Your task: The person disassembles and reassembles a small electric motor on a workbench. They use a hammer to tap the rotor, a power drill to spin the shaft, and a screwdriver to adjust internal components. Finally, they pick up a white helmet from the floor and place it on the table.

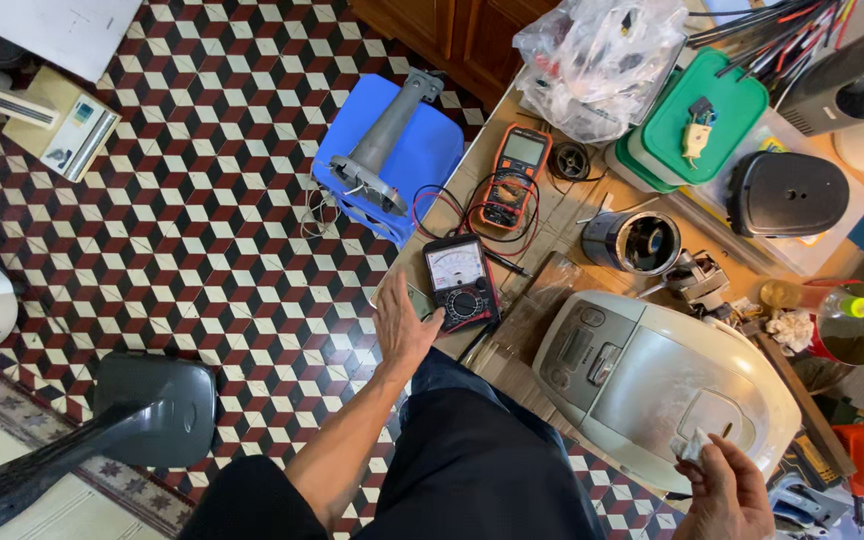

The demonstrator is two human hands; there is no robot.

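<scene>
Sitting big at four o'clock is the white rice cooker point(667, 385), lid down, lying across the wooden table point(542, 225); at one o'clock rests a green-lidded tub point(704, 118), with a black domed housing point(787, 193) just beside it; at eleven o'clock a blue stool point(422, 150) carries a grey metal shaft point(387, 135); near centre stands a dark metal cup point(632, 242); at twelve o'clock an orange digital multimeter point(514, 175) lies among looped leads. Now the hands; the left hand point(404, 325), just below centre toward seven o'clock, is spread flat and open at the table edge, fingertips touching or nearly touching the black analogue meter point(462, 282), which lies face up just beside the cooker; the right hand point(732, 492), down at five o'clock, is pinched shut on a small white wad point(693, 447) pressed against the cooker's shell. Judging by this, wiping goes best with light strokes, cooker steadied; keeping that open palm clear of the meter's leads would avoid dragging it off the edge.
</scene>
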